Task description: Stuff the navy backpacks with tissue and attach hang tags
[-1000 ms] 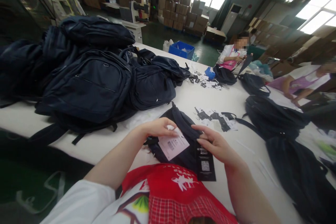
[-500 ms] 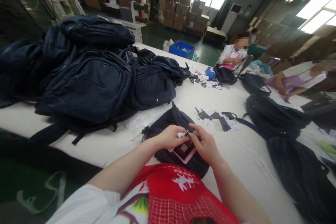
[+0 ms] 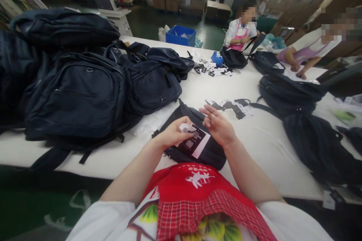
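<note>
My left hand (image 3: 177, 132) pinches the top of the black and white tags (image 3: 195, 141), along with a crumpled white piece. The tags hang over a dark navy bag (image 3: 207, 154) that lies on the white table in front of me. Just right of the tags is my right hand (image 3: 219, 126), apart from them. Its upper fingers are stretched out, while its thumb and lower fingers are bent together; what lies between them, if anything, is too small to make out.
Navy backpacks (image 3: 82, 94) are heaped at the left, and more bags (image 3: 291, 94) lie at the right. Loose tags (image 3: 229, 107) are spread beyond the bag. A blue bin (image 3: 181, 35) stands at the far edge. Two people work across the white table (image 3: 254, 131).
My right hand has come away from the tags, and its upper fingers have spread. The tags now show more fully in my left hand. The view has turned and tilted downward.
</note>
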`<state>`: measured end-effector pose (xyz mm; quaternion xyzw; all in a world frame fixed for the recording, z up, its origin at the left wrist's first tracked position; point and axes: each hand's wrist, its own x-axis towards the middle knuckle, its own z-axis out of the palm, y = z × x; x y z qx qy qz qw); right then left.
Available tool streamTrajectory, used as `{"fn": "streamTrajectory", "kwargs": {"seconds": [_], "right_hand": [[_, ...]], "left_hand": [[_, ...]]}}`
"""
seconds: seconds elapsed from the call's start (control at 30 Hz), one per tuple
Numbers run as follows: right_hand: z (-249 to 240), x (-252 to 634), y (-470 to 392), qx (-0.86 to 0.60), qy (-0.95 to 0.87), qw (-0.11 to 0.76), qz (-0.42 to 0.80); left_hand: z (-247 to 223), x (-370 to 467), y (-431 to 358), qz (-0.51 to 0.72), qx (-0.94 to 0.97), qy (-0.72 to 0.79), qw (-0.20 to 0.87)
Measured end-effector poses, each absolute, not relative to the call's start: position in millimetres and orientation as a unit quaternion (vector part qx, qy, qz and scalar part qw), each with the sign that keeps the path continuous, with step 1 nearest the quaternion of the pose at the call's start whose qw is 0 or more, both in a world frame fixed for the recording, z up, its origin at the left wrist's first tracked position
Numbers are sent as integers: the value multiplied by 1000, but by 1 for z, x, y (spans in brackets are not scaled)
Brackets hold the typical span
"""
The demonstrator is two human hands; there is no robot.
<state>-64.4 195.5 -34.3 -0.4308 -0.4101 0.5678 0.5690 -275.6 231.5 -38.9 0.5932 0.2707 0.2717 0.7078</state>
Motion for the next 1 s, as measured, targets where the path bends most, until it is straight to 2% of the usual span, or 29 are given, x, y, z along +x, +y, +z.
{"fn": "streamTrajectory", "kwargs": {"seconds": [0.2,0.33,0.5,0.67,0.73,0.87,1.0], "right_hand": [[-43,-53,187,-413,-386,571,595],[-56,-58,175,-445,-444,576,522],[-88,-35,159,-473,-435,539,544],[-159,59,127,-718,-222,460,473],[-191,87,102,-762,-139,431,462],[-237,85,63,-738,-55,402,539],[-249,56,63,-665,-25,455,592]], "left_hand": [[-43,-269,226,160,768,220,579],[-45,-242,210,102,817,167,542],[-52,-212,199,86,816,268,504],[-58,-225,222,101,778,384,487],[-57,-231,231,91,749,440,488],[-52,-226,232,87,719,473,502],[-50,-216,226,70,725,457,510]]}}
